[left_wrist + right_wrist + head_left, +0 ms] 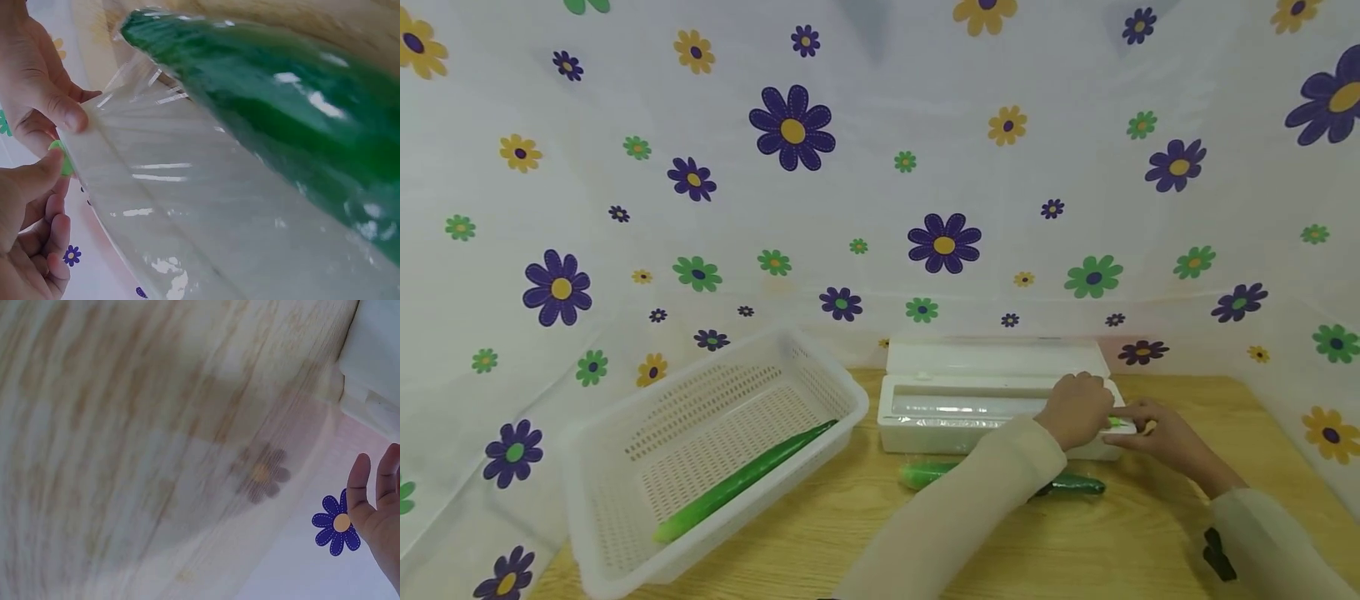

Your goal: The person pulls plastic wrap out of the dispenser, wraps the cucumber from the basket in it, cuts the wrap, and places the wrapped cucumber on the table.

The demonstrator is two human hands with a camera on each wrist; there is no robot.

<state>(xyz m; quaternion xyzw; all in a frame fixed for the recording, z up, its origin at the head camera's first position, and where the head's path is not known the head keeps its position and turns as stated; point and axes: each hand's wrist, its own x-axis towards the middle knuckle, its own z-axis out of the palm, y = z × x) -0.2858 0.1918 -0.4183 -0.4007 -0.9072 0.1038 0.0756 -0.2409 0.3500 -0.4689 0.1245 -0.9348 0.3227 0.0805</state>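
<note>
A white cling film dispenser [925,437] stands with its lid [992,358] raised and a roll of film [955,406] inside. My left hand [1077,408] reaches across to its right end and pinches a small green slide cutter [64,157]. Beside it, my right hand [1165,433] grips the dispenser's right end, its thumb [69,117] on the front corner. In front lies a cucumber [1078,485] covered in clear film, its middle hidden by my left forearm. Wrinkled film [134,78] stretches near the cucumber's tip in the left wrist view.
A white perforated basket [587,508] stands at the left, holding another cucumber [737,492]. The wooden table [820,542] meets a flower-printed sheet [865,192] behind and at both sides. The basket's right end is near the dispenser.
</note>
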